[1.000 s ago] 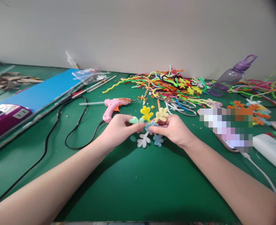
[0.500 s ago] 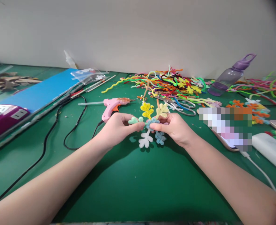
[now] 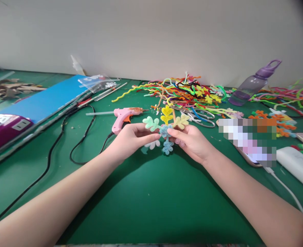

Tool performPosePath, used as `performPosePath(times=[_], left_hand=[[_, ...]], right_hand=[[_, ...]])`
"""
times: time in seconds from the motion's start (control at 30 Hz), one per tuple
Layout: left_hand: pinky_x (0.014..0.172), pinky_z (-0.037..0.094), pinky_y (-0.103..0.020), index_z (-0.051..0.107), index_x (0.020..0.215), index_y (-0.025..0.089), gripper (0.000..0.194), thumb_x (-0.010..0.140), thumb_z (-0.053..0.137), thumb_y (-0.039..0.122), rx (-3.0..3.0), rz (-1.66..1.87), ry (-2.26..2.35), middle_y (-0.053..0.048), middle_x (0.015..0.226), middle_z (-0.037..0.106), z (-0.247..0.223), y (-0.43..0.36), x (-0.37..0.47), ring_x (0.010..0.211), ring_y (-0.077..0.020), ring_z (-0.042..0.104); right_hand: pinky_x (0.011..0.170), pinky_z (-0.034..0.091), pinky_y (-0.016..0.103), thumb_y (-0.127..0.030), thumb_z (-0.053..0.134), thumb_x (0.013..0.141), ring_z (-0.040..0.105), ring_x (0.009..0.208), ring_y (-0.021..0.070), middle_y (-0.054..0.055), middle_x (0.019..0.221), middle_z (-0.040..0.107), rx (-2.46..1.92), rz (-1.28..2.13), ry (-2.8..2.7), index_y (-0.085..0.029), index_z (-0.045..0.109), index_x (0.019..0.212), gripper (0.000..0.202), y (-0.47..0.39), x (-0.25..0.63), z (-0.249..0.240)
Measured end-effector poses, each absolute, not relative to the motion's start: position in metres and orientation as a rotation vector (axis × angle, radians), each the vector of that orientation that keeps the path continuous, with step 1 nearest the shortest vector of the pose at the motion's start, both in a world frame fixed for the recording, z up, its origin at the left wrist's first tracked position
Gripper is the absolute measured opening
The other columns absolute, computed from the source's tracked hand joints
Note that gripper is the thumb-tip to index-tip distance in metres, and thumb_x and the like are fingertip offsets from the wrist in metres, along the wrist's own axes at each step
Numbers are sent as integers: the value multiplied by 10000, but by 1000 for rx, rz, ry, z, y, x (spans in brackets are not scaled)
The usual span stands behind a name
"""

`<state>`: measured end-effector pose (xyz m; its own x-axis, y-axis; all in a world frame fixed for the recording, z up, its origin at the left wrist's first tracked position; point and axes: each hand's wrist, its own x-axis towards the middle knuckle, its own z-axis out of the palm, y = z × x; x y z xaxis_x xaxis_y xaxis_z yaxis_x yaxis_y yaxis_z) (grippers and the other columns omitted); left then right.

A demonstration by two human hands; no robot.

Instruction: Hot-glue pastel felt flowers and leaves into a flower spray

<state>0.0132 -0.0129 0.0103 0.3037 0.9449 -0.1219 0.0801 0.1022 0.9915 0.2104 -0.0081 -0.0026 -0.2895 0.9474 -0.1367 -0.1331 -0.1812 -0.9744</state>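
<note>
— Green tabletop [image 3: 141, 206] against a pale wall [image 3: 141, 37]. Contents at left of frame?
— Purple power strip [image 3: 10, 132] at left edge, blue board [image 3: 48, 97] behind. Left of centre: pink glue gun [image 3: 119, 120], nozzle pointing right. Treat as hot; route fingers clear.
— State of left hand [image 3: 129, 141]?
— Nearly closed: thumb above, fingers curled beneath, pinching the flower piece [image 3: 165, 129] beside its mint arm [image 3: 150, 123].
— Position of flower piece?
— Centre of frame, between both hands, apparently raised above the tabletop. Support near the blue hub [image 3: 164, 132]; avoid crushing petals. Turn in small steps; check spacing between arms.
— State of right hand [image 3: 196, 143]?
— Nearly closed too: thumb tip on the blue hub, fingers beneath. Press lightly; avoid twisting against the opposite pinch.
— Right side of frame?
— Phone [image 3: 246, 144] with white cable [image 3: 269, 170] attached. Work clear of the cable.
</note>
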Motion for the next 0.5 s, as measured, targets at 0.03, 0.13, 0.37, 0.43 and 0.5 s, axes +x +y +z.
performPosePath(times=[0.03,0.13,0.37,0.43,0.5], left_hand=[[718,521,-278,696,867,168,304,649,786,360,1309,854,1075,-26,814,724,9,-13,13,752,-178,668],[646,515,-267,685,809,165,262,650,786,347,1303,858,1082,-22,761,722,8,-13,12,687,-171,662],[587,507,-257,703,820,175,242,638,789,310,1288,836,1096,-11,726,725,8,-14,10,636,-171,654],[632,511,-260,707,826,168,240,652,781,315,1266,869,1083,-18,771,733,9,-14,11,687,-174,663],[671,504,-259,711,823,161,237,666,773,328,1248,901,1063,-23,794,735,11,-14,12,728,-172,662]], right_hand=[[711,450,268,-357,728,733,578,757,116,13,898,668,-1049,1626,-1208,-200,678,886,225,-9,209,-2],[607,413,249,-380,694,762,561,732,122,23,892,658,-1055,1657,-1189,-209,682,922,235,-12,207,0],[439,284,212,-413,725,726,450,540,75,5,699,588,-1132,1632,-1264,-193,695,959,322,-13,210,1],[441,314,207,-407,739,711,484,534,75,3,697,607,-1141,1638,-1292,-188,689,964,338,-12,211,3],[455,361,213,-388,756,694,537,549,91,3,694,629,-1146,1644,-1311,-185,686,943,329,-12,213,4]])
